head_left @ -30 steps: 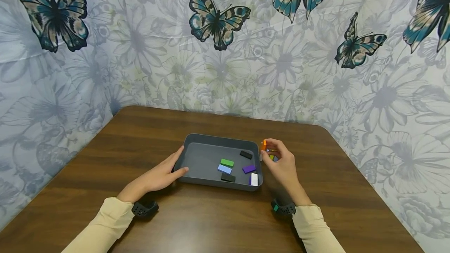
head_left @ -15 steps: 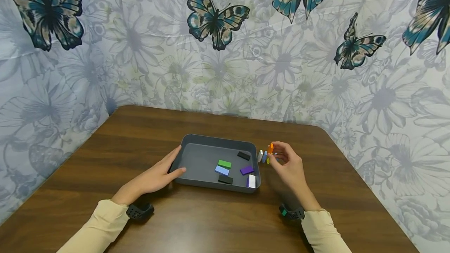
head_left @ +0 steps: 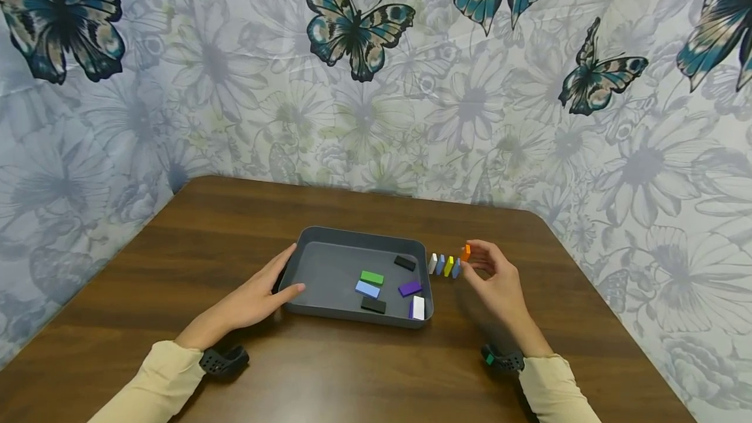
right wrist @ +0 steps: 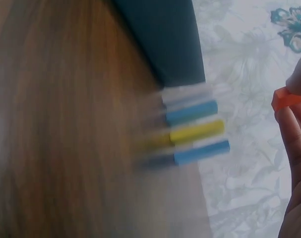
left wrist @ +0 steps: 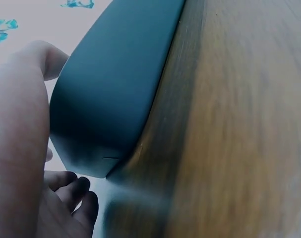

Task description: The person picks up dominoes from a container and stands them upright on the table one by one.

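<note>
At the left end of a grey tray [head_left: 329, 273], my left hand [head_left: 243, 304] holds the wall, its thumb over the rim and the fingers along the outside. My right hand [head_left: 499, 284] pinches an orange domino [right wrist: 285, 99] upright between thumb and fingertips. Just left of it, a row of dominoes stands on edge beside the tray: a white domino [head_left: 433, 263], a blue domino [right wrist: 192, 113], a yellow domino [head_left: 449, 266] and a second blue domino [right wrist: 202, 151]. The orange domino is at the row's right end, slightly above the second blue one in the head view.
Inside the tray lie a green domino [head_left: 372, 277], a light blue domino [head_left: 367, 289], two black dominoes, a purple domino [head_left: 410, 288] and a white domino [head_left: 418, 307] over another purple one. The brown table [head_left: 352, 371] ends at a butterfly-patterned cloth [head_left: 364, 123].
My right hand has carried the orange domino rightward, away from the tray, and the standing row has come into view. My left hand has stayed on the tray; the head view has shifted slightly.
</note>
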Motion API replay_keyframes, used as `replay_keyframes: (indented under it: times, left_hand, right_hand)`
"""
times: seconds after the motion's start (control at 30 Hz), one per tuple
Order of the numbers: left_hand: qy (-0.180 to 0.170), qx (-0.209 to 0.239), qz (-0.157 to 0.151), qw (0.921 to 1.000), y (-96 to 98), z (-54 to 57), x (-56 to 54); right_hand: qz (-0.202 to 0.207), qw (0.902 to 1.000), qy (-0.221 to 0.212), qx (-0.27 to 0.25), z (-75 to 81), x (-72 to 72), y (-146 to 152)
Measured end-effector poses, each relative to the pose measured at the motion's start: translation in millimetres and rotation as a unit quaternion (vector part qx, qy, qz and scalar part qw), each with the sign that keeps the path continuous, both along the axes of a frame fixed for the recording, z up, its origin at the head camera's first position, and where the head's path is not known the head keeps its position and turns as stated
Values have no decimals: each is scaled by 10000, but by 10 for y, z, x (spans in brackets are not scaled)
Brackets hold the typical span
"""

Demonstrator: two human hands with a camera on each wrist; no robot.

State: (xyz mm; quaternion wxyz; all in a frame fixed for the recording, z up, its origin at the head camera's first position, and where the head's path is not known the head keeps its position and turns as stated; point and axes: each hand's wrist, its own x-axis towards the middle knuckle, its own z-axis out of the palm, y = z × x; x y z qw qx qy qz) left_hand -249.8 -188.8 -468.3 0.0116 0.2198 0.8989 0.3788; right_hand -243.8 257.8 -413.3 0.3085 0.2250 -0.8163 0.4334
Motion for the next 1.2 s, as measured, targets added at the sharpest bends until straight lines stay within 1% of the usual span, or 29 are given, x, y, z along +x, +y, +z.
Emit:
replay_keyframes:
  times: [0.1, 0.2, 0.37, 0.7, 0.83, 0.93, 1.03, 1.2]
  left_hand:
    - [7, 34, 24, 10000, -23, -7, -8]
    - [1, 54, 21, 10000, -39, -4, -16]
    - [57, 74, 24, 10000, -5, -7, -68]
    - [-105, 34, 117, 9999, 36, -15, -121]
    - [-170, 58, 149, 9997, 38, -13, -145]
    - [-225, 69, 107, 9997, 44, -34, -143]
    - [-173, 82, 57, 9998, 51, -65, -128]
    - [-6, 152, 52, 9999, 51, -109, -110]
  right_hand:
    - [0, 10000, -85, -22, -55, -40, 47]
    - [-83, 9996, -235, -135, -122, -88, 94]
    - [-254, 9985, -431, -222, -193, -167, 180]
    - [-374, 9974, -603, 150, -258, -283, 229]
    - [-465, 9957, -725, 340, -279, -303, 235]
    - [-547, 9939, -836, 472, -313, -305, 260]
    - [-551, 9928, -913, 545, -381, -323, 305]
    - [-438, 9921, -962, 669, -591, -430, 429]
